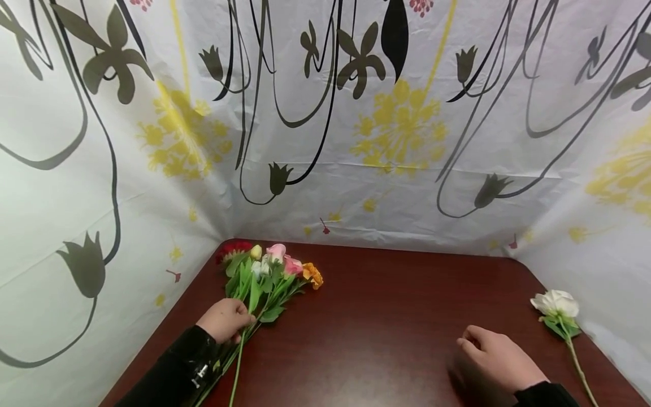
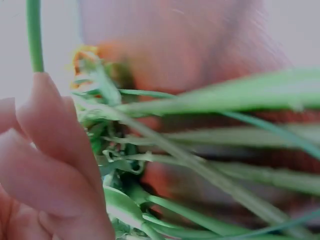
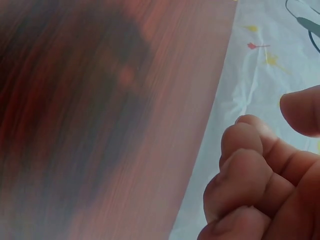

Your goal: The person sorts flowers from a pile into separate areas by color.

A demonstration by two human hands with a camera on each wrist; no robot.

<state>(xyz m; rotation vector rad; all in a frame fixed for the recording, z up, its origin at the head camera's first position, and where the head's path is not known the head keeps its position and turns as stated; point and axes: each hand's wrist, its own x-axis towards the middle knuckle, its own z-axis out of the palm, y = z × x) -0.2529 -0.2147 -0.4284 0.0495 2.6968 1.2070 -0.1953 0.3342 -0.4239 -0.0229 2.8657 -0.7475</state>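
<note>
On the left of the table lies a bunch of flowers (image 1: 269, 277), with red, pink, pale and orange blooms toward the far end. My left hand (image 1: 226, 319) is over its stems and pinches one green stem (image 2: 34, 35); which bloom that stem bears I cannot tell. Other long stems (image 2: 200, 170) cross beside the fingers in the left wrist view. Toward the right side, my right hand (image 1: 500, 356) hovers over the table with loosely curled fingers and holds nothing. In the right wrist view its thumb (image 3: 302, 112) stands apart from the fingers. Nearest to it is a white rose (image 1: 556, 305).
The dark reddish-brown table (image 1: 376, 316) has rounded far corners. A white sheet (image 1: 325, 209) printed with stems, leaves and yellow flowers hangs behind it and along both sides. The white rose's stem (image 1: 577, 362) runs along the right edge.
</note>
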